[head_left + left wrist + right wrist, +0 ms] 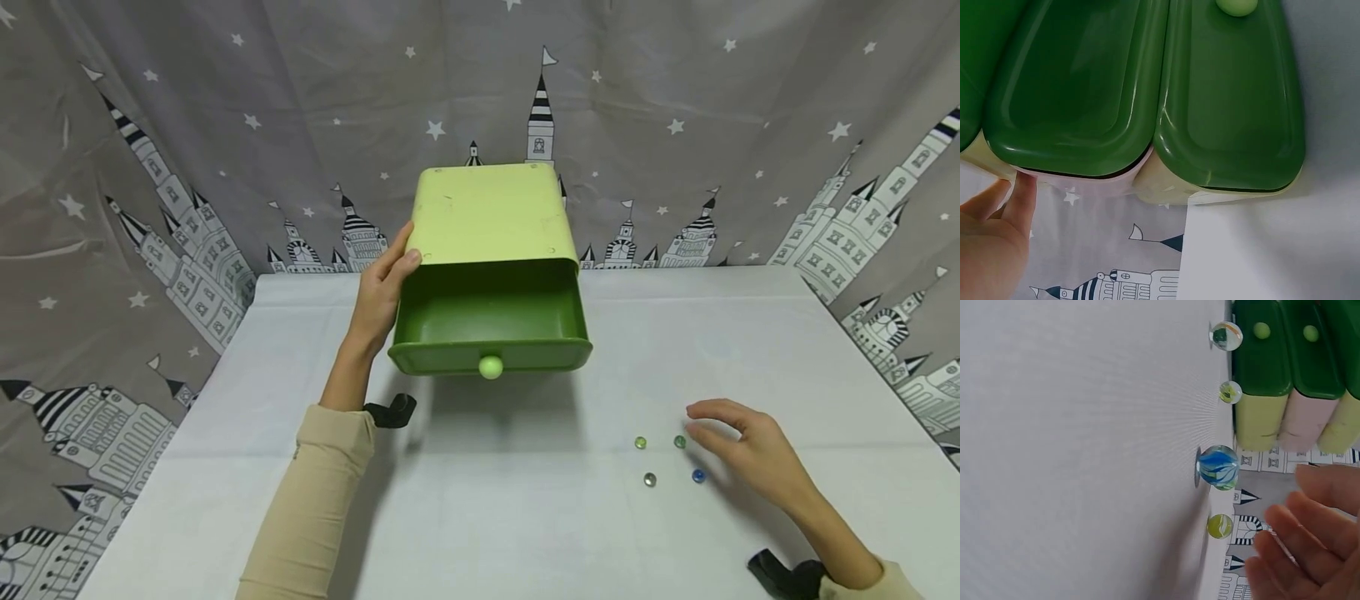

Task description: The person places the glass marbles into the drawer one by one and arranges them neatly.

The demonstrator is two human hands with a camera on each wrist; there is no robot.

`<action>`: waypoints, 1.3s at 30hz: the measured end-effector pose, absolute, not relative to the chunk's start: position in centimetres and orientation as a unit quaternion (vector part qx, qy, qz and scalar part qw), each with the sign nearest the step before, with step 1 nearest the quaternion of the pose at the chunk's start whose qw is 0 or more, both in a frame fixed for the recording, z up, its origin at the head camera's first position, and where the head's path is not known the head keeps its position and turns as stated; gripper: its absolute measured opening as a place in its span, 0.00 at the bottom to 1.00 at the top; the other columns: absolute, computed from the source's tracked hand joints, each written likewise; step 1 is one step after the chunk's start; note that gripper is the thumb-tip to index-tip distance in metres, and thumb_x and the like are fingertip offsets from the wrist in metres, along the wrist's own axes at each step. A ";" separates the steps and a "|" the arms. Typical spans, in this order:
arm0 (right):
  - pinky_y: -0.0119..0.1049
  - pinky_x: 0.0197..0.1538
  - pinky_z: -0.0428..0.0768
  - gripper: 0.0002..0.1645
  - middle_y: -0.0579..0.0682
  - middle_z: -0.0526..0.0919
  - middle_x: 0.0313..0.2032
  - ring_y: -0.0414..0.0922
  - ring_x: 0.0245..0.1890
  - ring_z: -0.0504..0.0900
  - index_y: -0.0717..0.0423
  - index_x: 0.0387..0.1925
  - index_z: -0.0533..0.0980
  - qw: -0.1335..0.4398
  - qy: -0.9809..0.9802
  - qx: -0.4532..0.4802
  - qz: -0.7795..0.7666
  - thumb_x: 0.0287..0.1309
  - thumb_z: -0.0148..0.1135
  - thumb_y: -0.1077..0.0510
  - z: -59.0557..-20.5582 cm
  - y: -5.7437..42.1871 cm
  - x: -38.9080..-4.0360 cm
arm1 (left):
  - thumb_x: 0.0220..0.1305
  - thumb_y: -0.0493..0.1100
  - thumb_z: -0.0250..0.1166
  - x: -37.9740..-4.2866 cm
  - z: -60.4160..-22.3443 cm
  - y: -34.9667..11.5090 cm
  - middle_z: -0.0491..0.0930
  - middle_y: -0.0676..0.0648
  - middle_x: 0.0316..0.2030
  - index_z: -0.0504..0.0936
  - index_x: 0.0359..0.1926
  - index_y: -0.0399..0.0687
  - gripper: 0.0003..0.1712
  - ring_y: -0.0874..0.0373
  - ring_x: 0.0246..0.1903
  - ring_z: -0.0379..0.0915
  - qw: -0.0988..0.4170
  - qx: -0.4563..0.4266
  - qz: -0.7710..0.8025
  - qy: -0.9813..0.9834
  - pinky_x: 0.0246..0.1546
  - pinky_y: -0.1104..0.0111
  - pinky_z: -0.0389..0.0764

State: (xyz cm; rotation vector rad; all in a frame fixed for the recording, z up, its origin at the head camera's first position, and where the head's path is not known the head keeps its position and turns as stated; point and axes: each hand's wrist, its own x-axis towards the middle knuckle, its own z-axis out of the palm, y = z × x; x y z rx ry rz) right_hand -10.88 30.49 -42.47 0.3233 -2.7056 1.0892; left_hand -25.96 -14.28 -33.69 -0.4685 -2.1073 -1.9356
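Yellow-green marble point(641, 442), green marble point(679, 442), greyish marble point(650, 480) and blue marble point(699, 476) are lying near one another on the right half of the table point(510, 525). Beside the green and blue ones, the right hand point(753, 454) is hovering, thumb and fingers apart and holding nothing. Further back, left of the marbles and well apart from them, a three-tier drawer cabinet point(491, 212) is standing, its top drawer point(435, 358) jutting forward, round knob point(491, 367) in front. That drawer is blocking the head camera's view of the two lower drawers point(1262, 365), which are sitting closed in the right wrist view. The left hand point(379, 300) is pressing the cabinet's left side, fingers fairly straight. Behind everything, a grey castle-print curtain point(465, 67) is hanging.
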 end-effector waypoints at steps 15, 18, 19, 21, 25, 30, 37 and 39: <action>0.56 0.55 0.75 0.17 0.61 0.82 0.51 0.61 0.53 0.79 0.65 0.50 0.81 0.016 -0.920 0.113 0.375 0.60 0.68 0.61 -43.5 30.4 -10.8 | 0.73 0.47 0.55 -26.0 -33.7 -14.2 0.58 0.50 0.73 0.61 0.74 0.49 0.32 0.63 0.73 0.48 0.118 -0.160 -0.660 -0.725 0.70 0.69 0.53; 0.49 0.55 0.77 0.17 0.61 0.82 0.51 0.61 0.53 0.79 0.65 0.49 0.81 0.025 -0.921 0.115 0.371 0.59 0.69 0.62 -43.7 30.3 -10.9 | 0.73 0.47 0.55 -26.1 -33.7 -14.2 0.59 0.49 0.73 0.62 0.74 0.48 0.32 0.63 0.72 0.48 0.119 -0.160 -0.662 -0.723 0.70 0.70 0.53; 0.42 0.55 0.79 0.17 0.60 0.82 0.50 0.60 0.52 0.79 0.65 0.49 0.81 0.030 -0.922 0.117 0.368 0.58 0.69 0.63 -43.8 30.3 -10.9 | 0.73 0.46 0.55 -26.1 -33.7 -14.2 0.59 0.49 0.73 0.62 0.74 0.48 0.32 0.63 0.73 0.48 0.120 -0.159 -0.663 -0.722 0.70 0.70 0.53; 0.29 0.53 0.77 0.16 0.59 0.83 0.50 0.59 0.52 0.80 0.65 0.48 0.82 0.040 -0.923 0.121 0.364 0.57 0.70 0.64 -44.0 30.3 -11.0 | 0.73 0.46 0.55 -26.2 -33.7 -14.2 0.58 0.48 0.73 0.62 0.74 0.47 0.32 0.62 0.73 0.48 0.121 -0.158 -0.665 -0.720 0.70 0.70 0.53; 0.28 0.55 0.76 0.17 0.58 0.82 0.50 0.60 0.52 0.79 0.65 0.47 0.82 0.044 -0.924 0.126 0.358 0.55 0.71 0.66 -44.2 30.2 -11.0 | 0.73 0.46 0.55 -26.2 -33.7 -14.2 0.58 0.48 0.74 0.62 0.74 0.47 0.32 0.62 0.73 0.48 0.119 -0.156 -0.667 -0.719 0.70 0.70 0.53; 0.30 0.58 0.74 0.18 0.57 0.82 0.50 0.60 0.55 0.77 0.65 0.47 0.82 0.049 -0.926 0.115 0.356 0.53 0.72 0.66 -44.6 30.0 -10.9 | 0.73 0.46 0.55 -26.0 -33.7 -14.2 0.58 0.49 0.74 0.61 0.75 0.49 0.32 0.62 0.73 0.48 0.119 -0.157 -0.665 -0.721 0.70 0.69 0.53; 0.51 0.55 0.73 0.16 0.57 0.81 0.49 0.62 0.54 0.78 0.66 0.44 0.82 0.070 -0.930 0.104 0.346 0.51 0.71 0.69 -45.0 29.5 -10.6 | 0.73 0.47 0.55 -25.9 -33.7 -14.1 0.57 0.49 0.74 0.61 0.75 0.50 0.32 0.62 0.73 0.48 0.117 -0.156 -0.663 -0.723 0.70 0.69 0.53; 0.51 0.54 0.74 0.16 0.57 0.82 0.48 0.62 0.53 0.78 0.67 0.43 0.83 0.077 -0.930 0.106 0.343 0.50 0.71 0.71 -45.1 29.4 -10.7 | 0.73 0.47 0.55 -25.9 -33.7 -14.1 0.57 0.49 0.74 0.61 0.75 0.49 0.32 0.62 0.73 0.48 0.118 -0.157 -0.662 -0.723 0.70 0.69 0.53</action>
